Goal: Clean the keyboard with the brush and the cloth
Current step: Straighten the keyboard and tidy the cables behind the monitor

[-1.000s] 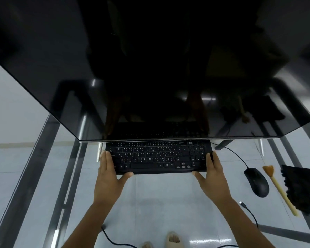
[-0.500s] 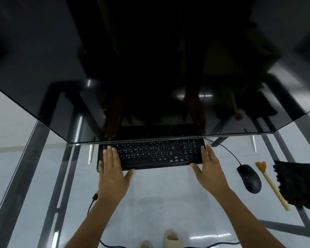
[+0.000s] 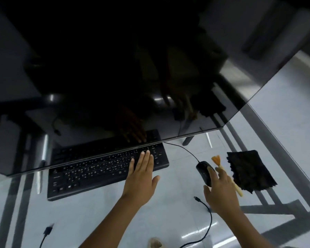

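A black keyboard [image 3: 97, 169] lies on the glass desk, its far edge under the monitor. My left hand [image 3: 141, 174] lies flat with straight fingers on the keyboard's right end. My right hand [image 3: 220, 188] hovers with spread fingers over the black mouse and the brush's handle, holding nothing. The brush [image 3: 220, 167] has orange bristles and a pale yellow handle and lies between the mouse and the cloth. The black cloth [image 3: 247, 169] lies folded to the right of the brush.
A large dark monitor [image 3: 115, 68] overhangs the far half of the glass desk [image 3: 177, 212]. A black mouse [image 3: 203, 170] with its cable sits left of the brush. Loose cable plugs [image 3: 197, 198] lie near my right wrist and at the lower left [image 3: 48, 230].
My left hand moved from the keyboard's left end to its right end. My right hand left the keyboard and went right, over the mouse and brush. The view swung right.
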The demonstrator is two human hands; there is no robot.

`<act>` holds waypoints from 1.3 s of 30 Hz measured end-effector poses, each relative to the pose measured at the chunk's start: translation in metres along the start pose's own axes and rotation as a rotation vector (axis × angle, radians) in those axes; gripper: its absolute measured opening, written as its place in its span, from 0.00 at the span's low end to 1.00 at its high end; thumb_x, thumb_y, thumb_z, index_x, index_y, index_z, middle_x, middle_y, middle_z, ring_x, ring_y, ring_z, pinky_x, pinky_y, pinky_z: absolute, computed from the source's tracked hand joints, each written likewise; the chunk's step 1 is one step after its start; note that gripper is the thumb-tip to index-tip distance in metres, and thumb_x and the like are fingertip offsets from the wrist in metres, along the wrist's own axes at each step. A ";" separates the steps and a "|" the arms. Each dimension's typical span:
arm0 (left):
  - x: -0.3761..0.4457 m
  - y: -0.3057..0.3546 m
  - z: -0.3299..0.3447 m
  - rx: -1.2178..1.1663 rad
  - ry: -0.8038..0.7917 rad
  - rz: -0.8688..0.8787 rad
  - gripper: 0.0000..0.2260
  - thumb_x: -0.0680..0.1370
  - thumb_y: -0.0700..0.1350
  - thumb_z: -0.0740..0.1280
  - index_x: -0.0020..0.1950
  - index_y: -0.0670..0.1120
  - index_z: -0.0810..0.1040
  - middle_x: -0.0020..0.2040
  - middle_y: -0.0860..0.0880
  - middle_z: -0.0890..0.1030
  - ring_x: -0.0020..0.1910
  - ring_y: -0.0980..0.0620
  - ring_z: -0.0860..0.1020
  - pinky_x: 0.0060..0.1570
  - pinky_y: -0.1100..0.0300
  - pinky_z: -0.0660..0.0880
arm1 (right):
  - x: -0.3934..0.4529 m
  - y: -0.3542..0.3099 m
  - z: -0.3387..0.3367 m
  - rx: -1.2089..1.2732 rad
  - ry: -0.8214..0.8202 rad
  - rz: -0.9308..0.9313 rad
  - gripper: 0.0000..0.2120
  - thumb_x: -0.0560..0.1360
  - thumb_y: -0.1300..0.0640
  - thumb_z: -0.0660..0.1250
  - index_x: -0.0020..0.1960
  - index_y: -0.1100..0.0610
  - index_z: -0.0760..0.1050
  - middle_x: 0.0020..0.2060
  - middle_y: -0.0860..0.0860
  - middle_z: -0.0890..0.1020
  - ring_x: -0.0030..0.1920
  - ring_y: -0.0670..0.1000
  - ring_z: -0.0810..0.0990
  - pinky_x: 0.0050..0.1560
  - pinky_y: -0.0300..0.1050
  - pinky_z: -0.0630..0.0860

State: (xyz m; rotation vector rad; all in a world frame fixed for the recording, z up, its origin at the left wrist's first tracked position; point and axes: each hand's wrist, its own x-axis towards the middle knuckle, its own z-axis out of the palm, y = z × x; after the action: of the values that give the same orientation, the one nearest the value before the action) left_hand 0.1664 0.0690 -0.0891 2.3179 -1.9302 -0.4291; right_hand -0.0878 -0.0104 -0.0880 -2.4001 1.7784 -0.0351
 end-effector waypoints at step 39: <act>-0.018 -0.028 -0.002 -0.131 0.207 -0.049 0.25 0.79 0.52 0.57 0.74 0.43 0.67 0.75 0.47 0.65 0.75 0.48 0.61 0.74 0.51 0.50 | 0.036 -0.088 -0.008 0.125 0.025 -0.340 0.26 0.69 0.61 0.73 0.66 0.60 0.72 0.61 0.59 0.75 0.57 0.60 0.77 0.54 0.54 0.76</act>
State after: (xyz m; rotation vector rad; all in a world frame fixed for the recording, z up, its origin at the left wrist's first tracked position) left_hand 0.1907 0.0921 -0.0918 2.2333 -1.7017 -0.2957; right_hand 0.0055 -0.0210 -0.0710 -2.5868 1.3144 -0.2091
